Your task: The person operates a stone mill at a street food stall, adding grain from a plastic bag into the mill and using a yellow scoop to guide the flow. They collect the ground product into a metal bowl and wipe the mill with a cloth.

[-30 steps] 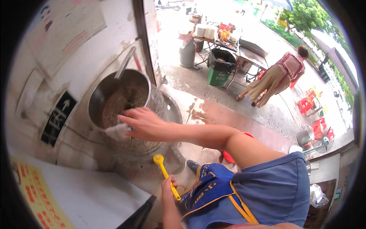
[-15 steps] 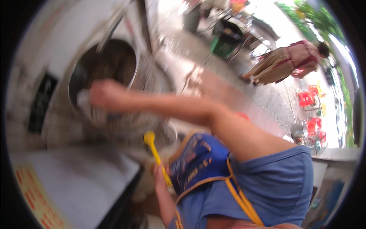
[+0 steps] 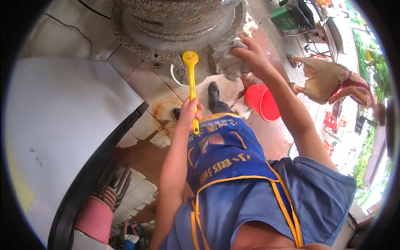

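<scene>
My left hand (image 3: 190, 111) is closed round the handle of a long yellow tool (image 3: 192, 81), held upright in front of my apron. Its round head bears a duck face; what its other side is like does not show. Out to the right, my right hand (image 3: 253, 57) grips a crumpled grey cloth (image 3: 232, 62), its fingers over the top of the bunch. The cloth is beside the rim of a round, speckled stone mill (image 3: 175, 21) at the far side. Below the mill's spout stands a pale bucket (image 3: 176, 79), partly hidden by the stone and the yellow tool.
A pale tabletop (image 3: 75, 112) with a black edge fills the left. A red bucket (image 3: 264, 102) stands on the tiled floor at right, and a pink tub (image 3: 95, 220) is at lower left. Another person (image 3: 327, 79) is at the right, near a green bin (image 3: 285, 17).
My right hand with the cloth has come from a round metal vessel at the left over to the right of the stone mill. My left hand still holds the yellow tool. The view has swung.
</scene>
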Demonstrator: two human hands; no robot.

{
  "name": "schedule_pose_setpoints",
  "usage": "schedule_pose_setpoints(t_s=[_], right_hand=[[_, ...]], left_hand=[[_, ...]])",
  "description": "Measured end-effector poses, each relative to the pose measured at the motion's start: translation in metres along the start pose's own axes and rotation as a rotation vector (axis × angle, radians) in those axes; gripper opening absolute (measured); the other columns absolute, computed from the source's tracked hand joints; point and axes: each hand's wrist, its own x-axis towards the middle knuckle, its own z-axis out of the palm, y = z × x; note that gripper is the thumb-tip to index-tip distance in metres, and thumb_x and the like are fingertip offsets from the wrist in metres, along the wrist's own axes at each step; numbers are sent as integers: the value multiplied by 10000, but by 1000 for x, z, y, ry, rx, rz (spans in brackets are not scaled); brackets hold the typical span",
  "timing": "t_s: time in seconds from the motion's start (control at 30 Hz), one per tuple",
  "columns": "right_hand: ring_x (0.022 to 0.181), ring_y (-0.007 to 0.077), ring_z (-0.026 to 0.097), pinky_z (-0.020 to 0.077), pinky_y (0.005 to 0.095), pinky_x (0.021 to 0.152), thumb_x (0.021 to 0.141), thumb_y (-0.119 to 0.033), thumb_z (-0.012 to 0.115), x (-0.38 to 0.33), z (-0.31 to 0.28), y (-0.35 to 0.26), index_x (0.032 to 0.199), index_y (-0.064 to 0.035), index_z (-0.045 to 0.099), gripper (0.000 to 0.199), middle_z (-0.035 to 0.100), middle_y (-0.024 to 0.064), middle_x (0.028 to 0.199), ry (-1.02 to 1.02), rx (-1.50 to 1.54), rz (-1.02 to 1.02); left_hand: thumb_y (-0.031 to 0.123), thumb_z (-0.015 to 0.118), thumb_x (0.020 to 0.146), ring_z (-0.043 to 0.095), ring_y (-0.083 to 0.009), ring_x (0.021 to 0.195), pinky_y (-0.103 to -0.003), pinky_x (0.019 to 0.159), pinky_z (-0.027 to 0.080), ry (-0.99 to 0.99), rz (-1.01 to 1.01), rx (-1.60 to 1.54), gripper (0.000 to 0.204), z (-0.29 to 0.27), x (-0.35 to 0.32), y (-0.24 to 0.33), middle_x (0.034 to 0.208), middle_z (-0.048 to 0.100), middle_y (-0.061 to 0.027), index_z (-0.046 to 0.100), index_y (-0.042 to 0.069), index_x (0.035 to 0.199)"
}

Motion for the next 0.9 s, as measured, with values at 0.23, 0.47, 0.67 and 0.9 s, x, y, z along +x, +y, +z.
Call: schedule_pose_setpoints(t_s=[0.23, 0.47, 0.67, 0.9], right_hand=[[989, 283, 645, 544, 391, 869, 803, -218, 698, 92, 120, 136, 1007, -160, 724, 213, 668, 42, 1078, 56, -1097, -770], [898, 293, 618, 533, 423, 810, 793, -213, 737, 92, 129, 147, 941, -119, 718, 177, 641, 54, 882, 14, -903, -939], [917, 331, 614, 531, 442, 765, 849, -228, 669, 125, 130, 125, 987, -85, 696, 201, 611, 93, 938, 75, -923, -831], [902, 380, 615, 525, 455, 788, 743, -162, 790, -3, 129, 152, 920, -25, 657, 260, 590, 161, 983, -131, -456, -732]], left_hand=[[217, 541, 1002, 374, -62, 422, -233, 375, 320, 86, -89, 106, 157, 15, 6, -5, 688, 518, -21, 531, 75, 1067], [181, 527, 998, 354, -60, 418, -235, 378, 305, 89, -44, -17, 151, 27, 10, -1, 647, 428, 23, 530, 39, 1047], [167, 512, 996, 353, -57, 445, -241, 402, 310, 61, -9, -8, 198, 46, 17, 27, 663, 437, 19, 523, -3, 1097], [133, 510, 979, 358, -56, 446, -237, 402, 299, 23, -82, -39, 166, 23, 22, 4, 692, 450, 16, 527, 12, 1092]])
